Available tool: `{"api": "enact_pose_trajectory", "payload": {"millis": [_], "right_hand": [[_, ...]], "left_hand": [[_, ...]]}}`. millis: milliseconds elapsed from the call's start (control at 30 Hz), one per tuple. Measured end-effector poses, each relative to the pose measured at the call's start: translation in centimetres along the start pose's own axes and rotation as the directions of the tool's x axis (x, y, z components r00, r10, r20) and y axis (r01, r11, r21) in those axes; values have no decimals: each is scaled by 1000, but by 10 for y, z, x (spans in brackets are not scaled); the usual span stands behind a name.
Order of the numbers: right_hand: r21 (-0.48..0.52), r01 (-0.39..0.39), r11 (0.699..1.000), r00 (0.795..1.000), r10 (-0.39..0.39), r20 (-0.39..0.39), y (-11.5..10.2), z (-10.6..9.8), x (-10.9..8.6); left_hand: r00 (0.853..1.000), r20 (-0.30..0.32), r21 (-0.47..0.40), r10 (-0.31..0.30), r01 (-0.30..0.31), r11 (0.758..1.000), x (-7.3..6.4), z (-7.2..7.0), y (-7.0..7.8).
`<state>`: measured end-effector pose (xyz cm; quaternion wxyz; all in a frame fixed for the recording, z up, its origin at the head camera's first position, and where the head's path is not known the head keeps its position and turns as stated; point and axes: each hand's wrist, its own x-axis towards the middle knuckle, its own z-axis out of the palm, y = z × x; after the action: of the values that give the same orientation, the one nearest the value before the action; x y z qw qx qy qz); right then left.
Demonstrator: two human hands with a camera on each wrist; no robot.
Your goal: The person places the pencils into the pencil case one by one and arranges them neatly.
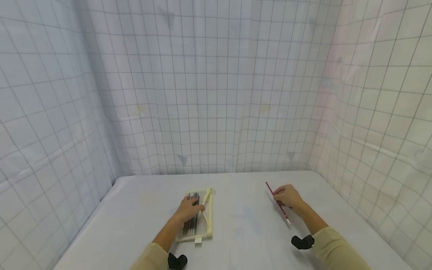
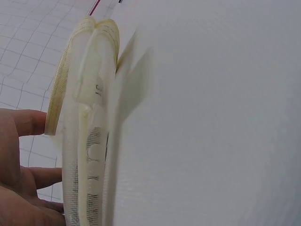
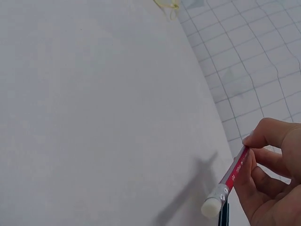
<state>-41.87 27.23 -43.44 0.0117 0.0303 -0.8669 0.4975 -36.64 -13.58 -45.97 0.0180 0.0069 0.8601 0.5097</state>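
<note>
A see-through pencil case (image 1: 208, 221) with pale yellow zipper trim lies on the table, and several dark pencils (image 1: 193, 221) show inside it. My left hand (image 1: 190, 210) rests on the case with its fingers spread. In the left wrist view, the thumb (image 2: 33, 122) touches the zipper trim (image 2: 59, 101), which stands raised at the case's edge. Off to the right, my right hand (image 1: 288, 197) pinches a red pencil (image 3: 236, 170) between thumb and fingers, its white eraser (image 3: 211, 207) toward me. Partly hidden below it is a dark, slim thing (image 3: 225, 215).
A white cloth covers the table (image 1: 236, 210). Grid-patterned curtains (image 1: 216, 93) hang at the back and both sides. A small pale tab (image 1: 198, 241) sticks out at the case's near edge.
</note>
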Motion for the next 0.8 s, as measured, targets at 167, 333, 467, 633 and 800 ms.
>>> {"api": "enact_pose_trajectory", "payload": {"millis": [167, 333, 467, 633, 800], "right_hand": [[57, -10, 998, 1000, 10, 5, -5, 11, -2], [98, -26, 995, 1000, 24, 15, -9, 24, 0], [157, -52, 986, 998, 49, 25, -12, 36, 2], [206, -68, 976, 997, 60, 43, -16, 57, 8], [191, -67, 979, 997, 58, 52, -25, 78, 11]], "left_hand": [[1000, -13, -1, -5, 5, 1000, -1, 3, -1], [1000, -16, 2, -8, 8, 1000, 1, 4, -1], [1000, -8, 6, 1, -1, 1000, 3, 5, -1], [1000, -3, 15, 8, -8, 1000, 1, 4, -2], [1000, -9, 6, 6, -6, 1000, 1, 3, -3]]}}
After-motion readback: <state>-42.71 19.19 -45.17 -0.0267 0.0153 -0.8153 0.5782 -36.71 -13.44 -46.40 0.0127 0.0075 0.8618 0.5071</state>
